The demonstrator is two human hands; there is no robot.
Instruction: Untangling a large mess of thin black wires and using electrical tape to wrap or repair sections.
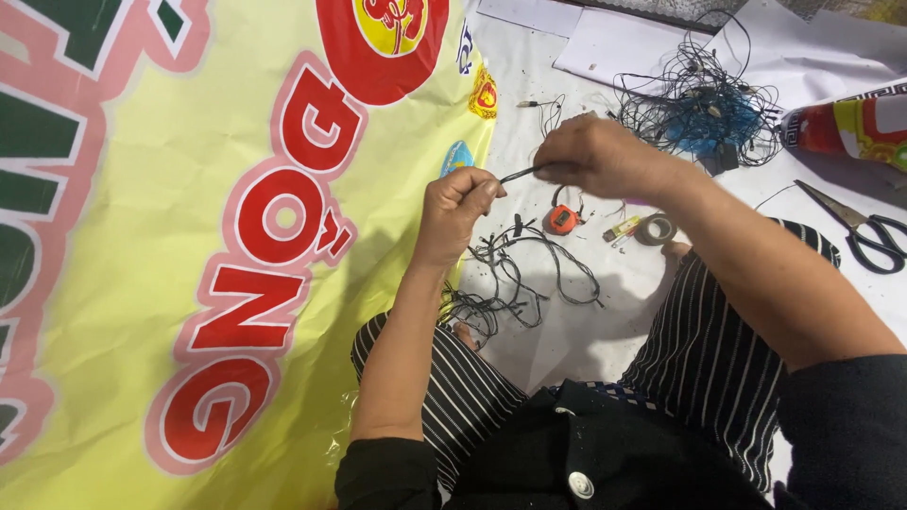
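My left hand [455, 208] and my right hand [593, 153] together pinch a thin black wire [518, 174], stretched short between them above a white sheet. Its loose length hangs down into a tangle of black wire [515, 274] lying between my knees. My legs wear black trousers with white stripes [704, 368], and I sit on the floor.
A large yellow banner with red letters [170, 236] covers the left. A small orange tape measure [563, 219], a roll of dark tape [655, 229], a cutter, black scissors [874, 236], a wire bundle over something blue [704, 109] and a rolled printed sheet [850, 125] lie around.
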